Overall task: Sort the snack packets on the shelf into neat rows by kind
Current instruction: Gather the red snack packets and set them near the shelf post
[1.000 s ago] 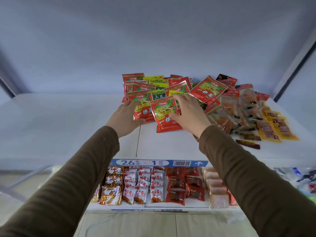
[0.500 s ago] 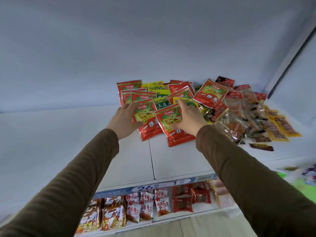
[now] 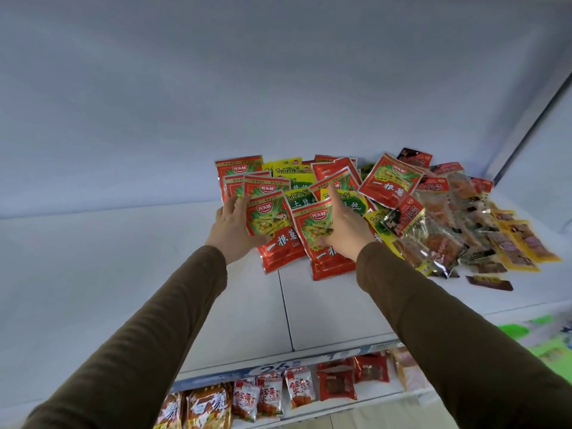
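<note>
A loose pile of snack packets lies on the white shelf (image 3: 123,274), right of centre. It mixes red-and-green packets (image 3: 391,184), yellow-green packets (image 3: 301,198), clear packets of orange-brown snacks (image 3: 439,243) and yellow packets (image 3: 523,243). At the pile's front, two red-and-green packets lie side by side. My left hand (image 3: 230,230) grips the left red packet (image 3: 278,246) by its left edge. My right hand (image 3: 345,230) holds the right red packet (image 3: 328,264) at its right edge, thumb on top and index finger stretched out.
The left half of the shelf is bare white board, with a seam (image 3: 286,311) down the middle. A small dark packet (image 3: 489,281) lies apart at the front right. Below the blue price rail (image 3: 272,368), a lower shelf holds rows of packets (image 3: 269,394).
The two front red packets overlapped and now lie more side by side, lifted slightly off the pile's front. The camera has tilted up and swung left, so the lower shelf shows less.
</note>
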